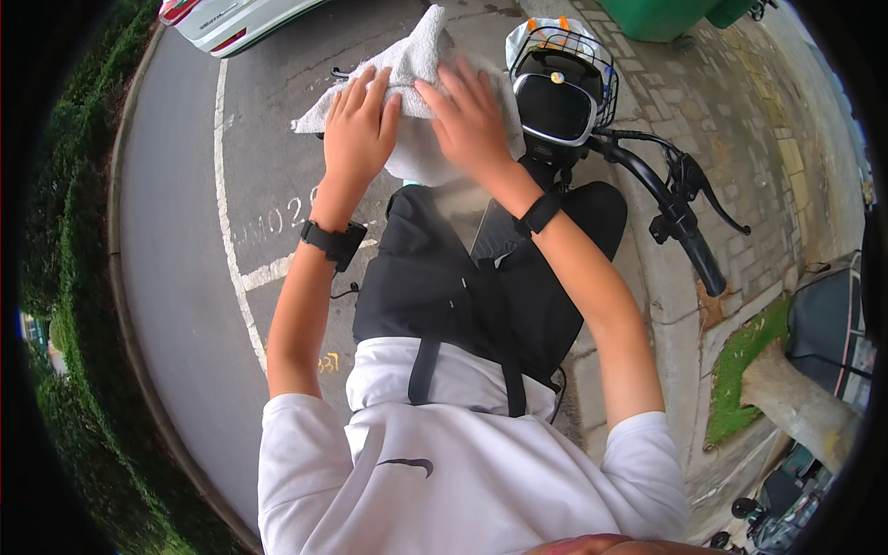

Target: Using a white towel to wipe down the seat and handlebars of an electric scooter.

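Observation:
A crumpled white terry towel (pixel 409 73) is spread in front of me, left of the dark display panel (pixel 553 107) of a two-wheeled vehicle. My left hand (pixel 361 121) lies on the towel's left part, fingers pointing away from me. On its right part rests my right hand (pixel 472 114), fingers spread and slightly blurred. Whether the fingers pinch the cloth cannot be told. The towel hides most of what is under it; a dark lever tip shows past its left edge. The right handlebar grip (pixel 702 263) with its brake lever (pixel 725 208) stands free of both hands.
A black wire basket (pixel 603 69) with a white bag stands beyond the panel. A green bin (pixel 652 17) is at the top right, a white car (pixel 243 24) at the top left. White lines mark the asphalt; a tree trunk (pixel 798 395) rises at the right. My knees are below the towel.

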The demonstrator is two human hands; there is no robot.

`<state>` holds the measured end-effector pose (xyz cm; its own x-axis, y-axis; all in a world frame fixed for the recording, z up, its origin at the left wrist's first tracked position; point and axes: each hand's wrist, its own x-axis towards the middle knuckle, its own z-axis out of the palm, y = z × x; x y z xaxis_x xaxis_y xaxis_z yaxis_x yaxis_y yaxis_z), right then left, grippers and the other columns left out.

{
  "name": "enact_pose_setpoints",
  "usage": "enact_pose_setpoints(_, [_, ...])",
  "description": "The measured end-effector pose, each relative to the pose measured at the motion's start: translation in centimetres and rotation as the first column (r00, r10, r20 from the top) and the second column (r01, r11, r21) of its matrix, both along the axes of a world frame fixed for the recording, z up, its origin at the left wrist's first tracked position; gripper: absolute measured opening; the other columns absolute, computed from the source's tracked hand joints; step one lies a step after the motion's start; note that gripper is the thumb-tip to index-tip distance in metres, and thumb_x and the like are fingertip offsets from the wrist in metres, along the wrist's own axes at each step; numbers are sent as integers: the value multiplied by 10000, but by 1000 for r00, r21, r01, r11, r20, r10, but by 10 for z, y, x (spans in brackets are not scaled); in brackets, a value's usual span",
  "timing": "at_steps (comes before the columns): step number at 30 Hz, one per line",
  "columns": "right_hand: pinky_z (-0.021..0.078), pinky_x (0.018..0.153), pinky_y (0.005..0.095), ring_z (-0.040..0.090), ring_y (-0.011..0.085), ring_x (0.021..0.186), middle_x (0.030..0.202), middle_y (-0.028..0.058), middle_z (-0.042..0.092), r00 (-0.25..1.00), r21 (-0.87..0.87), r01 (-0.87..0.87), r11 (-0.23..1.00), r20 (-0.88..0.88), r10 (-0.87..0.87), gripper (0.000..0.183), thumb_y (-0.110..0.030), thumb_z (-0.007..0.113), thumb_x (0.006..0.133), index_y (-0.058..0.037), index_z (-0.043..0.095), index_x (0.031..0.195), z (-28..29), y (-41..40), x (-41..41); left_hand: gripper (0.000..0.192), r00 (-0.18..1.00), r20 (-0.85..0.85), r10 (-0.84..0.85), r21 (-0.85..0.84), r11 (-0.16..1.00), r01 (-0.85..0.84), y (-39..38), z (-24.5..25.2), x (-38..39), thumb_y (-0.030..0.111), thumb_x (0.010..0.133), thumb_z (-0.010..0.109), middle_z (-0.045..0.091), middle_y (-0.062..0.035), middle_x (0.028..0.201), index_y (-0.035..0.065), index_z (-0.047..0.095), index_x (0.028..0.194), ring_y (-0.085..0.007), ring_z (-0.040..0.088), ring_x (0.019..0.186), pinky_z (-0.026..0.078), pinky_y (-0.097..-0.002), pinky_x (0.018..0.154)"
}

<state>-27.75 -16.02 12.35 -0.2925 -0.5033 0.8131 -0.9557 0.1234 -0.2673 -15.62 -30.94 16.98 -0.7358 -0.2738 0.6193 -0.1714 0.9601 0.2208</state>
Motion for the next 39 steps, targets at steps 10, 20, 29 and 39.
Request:
enact_pose_setpoints(10, [419, 1124, 497, 509, 409, 1350, 1369, 149, 617, 963, -87, -185, 979, 181, 198, 497, 40, 647, 846, -72, 655, 1331, 8, 17, -21, 269, 988, -57, -145, 18, 989, 146, 0, 15, -39, 252, 1033, 594, 656, -115, 1398, 94, 720, 1211, -398, 574, 1338, 506, -457, 1048])
enact_pose_setpoints(20, [473, 762, 210, 578, 39, 862, 1007, 3, 670, 199, -257, -152, 954, 938, 284, 263, -79, 586, 1007, -23, 646, 1256, 44, 109, 22, 129, 954, -140, -266, 285, 912, 296, 97, 26, -4, 135, 955, 662, 735, -141, 987, 56, 710, 1046, -365, 696, 1023, 539, -456, 822])
enact_pose_setpoints(29, [459, 862, 228, 578, 92, 1007, 1171, 53, 637, 605, 61, 216, 974, 775, -183, 319, 17, 583, 951, 55, 674, 1254, 157, 268, 81, 162, 779, -246, -577, 340, 701, 627, 209, 81, -21, 199, 909, 723, 674, -63, 967, 85, 727, 1024, -286, 618, 913, 437, -411, 785])
enact_pose_setpoints(39, [446, 1056, 410, 596, 315, 1195, 1364, 194, 562, 651, -74, 758, 648, 14, -759, 444, 3, 553, 929, 50, 639, 1362, 188, 306, 89, 290, 537, -479, -695, -81, 644, 761, 287, 116, -89, 154, 805, 734, 644, -39, 1111, 152, 721, 1095, -263, 573, 1019, 395, -414, 874])
